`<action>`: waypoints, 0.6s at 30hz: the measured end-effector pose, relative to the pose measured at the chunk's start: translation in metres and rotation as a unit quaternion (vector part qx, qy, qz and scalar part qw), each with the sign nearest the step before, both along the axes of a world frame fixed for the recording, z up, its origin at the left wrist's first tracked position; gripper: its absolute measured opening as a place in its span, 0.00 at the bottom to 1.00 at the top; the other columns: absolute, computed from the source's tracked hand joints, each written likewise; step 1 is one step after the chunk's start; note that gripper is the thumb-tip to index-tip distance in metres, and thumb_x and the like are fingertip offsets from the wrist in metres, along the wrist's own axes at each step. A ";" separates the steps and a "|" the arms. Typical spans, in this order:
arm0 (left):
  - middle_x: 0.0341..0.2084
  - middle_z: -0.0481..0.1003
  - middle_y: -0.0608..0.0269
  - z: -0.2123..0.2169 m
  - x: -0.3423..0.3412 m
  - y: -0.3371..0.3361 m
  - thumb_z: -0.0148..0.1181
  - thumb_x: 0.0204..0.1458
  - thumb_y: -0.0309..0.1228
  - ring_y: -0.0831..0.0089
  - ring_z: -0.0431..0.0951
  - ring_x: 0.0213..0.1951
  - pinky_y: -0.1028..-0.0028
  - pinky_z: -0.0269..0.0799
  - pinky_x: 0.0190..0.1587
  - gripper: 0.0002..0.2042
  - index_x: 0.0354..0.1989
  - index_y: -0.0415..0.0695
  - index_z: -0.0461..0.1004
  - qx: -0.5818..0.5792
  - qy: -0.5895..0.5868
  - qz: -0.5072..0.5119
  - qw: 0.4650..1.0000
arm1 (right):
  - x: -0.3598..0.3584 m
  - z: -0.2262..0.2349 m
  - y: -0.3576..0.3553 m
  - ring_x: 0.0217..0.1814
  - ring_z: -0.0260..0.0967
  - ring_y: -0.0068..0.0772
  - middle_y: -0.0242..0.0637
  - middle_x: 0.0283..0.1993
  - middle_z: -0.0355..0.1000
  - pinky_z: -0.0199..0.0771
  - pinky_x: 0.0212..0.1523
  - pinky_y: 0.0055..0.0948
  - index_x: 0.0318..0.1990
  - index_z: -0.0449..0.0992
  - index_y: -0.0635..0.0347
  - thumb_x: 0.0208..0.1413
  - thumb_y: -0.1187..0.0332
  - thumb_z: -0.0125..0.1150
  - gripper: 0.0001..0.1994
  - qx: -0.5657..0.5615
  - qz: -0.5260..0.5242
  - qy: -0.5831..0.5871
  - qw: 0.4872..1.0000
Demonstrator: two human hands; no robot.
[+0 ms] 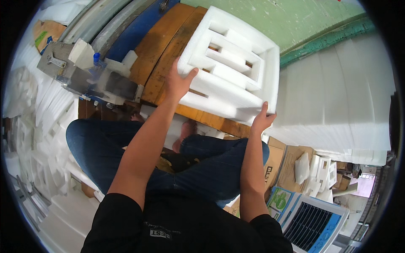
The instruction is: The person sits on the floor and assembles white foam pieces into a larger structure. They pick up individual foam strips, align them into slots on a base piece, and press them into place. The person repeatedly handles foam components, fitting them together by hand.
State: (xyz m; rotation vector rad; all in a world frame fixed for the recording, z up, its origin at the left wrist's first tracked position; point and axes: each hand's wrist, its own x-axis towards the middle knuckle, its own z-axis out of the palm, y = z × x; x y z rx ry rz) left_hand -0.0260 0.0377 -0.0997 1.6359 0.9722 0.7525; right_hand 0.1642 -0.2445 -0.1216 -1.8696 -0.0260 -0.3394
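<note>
A white foam packing insert (234,63), rectangular with several cut-out slots, is held up in front of me over a wooden table (162,48). My left hand (179,80) grips its near left edge, thumb on top. My right hand (262,119) grips its lower right corner. Both forearms rise from the lower edge above my crossed legs in blue jeans (101,147).
A tall stack of white foam sheets (337,101) stands at the right. A metal device (84,76) with a blue-capped bottle sits at the left on the table. Foam offcuts (42,122) pile up at the left. Cardboard boxes (282,162) and a white-blue cooler (314,221) lie lower right.
</note>
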 end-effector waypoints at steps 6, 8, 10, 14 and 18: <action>0.61 0.74 0.42 0.000 0.002 0.000 0.75 0.52 0.48 0.52 0.76 0.61 0.58 0.71 0.64 0.42 0.71 0.38 0.63 0.031 0.040 0.013 0.999 | -0.001 0.002 -0.003 0.60 0.73 0.45 0.56 0.59 0.74 0.69 0.64 0.39 0.63 0.67 0.74 0.62 0.56 0.70 0.32 0.024 0.023 -0.004 0.999; 0.61 0.73 0.40 0.000 0.004 0.002 0.75 0.52 0.48 0.51 0.75 0.61 0.57 0.69 0.65 0.43 0.71 0.37 0.63 0.018 0.047 0.009 0.999 | 0.005 -0.010 -0.006 0.60 0.72 0.44 0.55 0.59 0.74 0.68 0.65 0.38 0.62 0.68 0.73 0.62 0.58 0.71 0.31 0.051 0.026 -0.020 0.998; 0.61 0.73 0.40 -0.003 0.005 0.003 0.75 0.52 0.48 0.51 0.75 0.61 0.57 0.69 0.66 0.44 0.71 0.37 0.63 0.012 0.035 0.011 0.999 | 0.005 -0.013 -0.006 0.62 0.71 0.44 0.55 0.60 0.73 0.67 0.66 0.39 0.63 0.67 0.73 0.61 0.58 0.71 0.32 0.067 0.037 -0.017 0.997; 0.61 0.73 0.40 -0.007 0.007 0.001 0.76 0.51 0.47 0.51 0.75 0.62 0.57 0.68 0.66 0.43 0.71 0.37 0.63 0.023 0.060 0.034 0.997 | 0.006 -0.014 -0.003 0.65 0.69 0.46 0.56 0.62 0.71 0.65 0.68 0.39 0.66 0.65 0.73 0.61 0.57 0.71 0.34 0.071 0.027 -0.024 0.997; 0.60 0.75 0.41 -0.002 0.006 0.003 0.75 0.52 0.46 0.50 0.75 0.61 0.57 0.68 0.65 0.41 0.69 0.35 0.65 0.030 0.012 0.014 0.999 | -0.001 -0.006 0.002 0.65 0.69 0.48 0.57 0.63 0.71 0.65 0.68 0.41 0.68 0.63 0.71 0.62 0.56 0.70 0.35 0.056 0.005 -0.015 0.998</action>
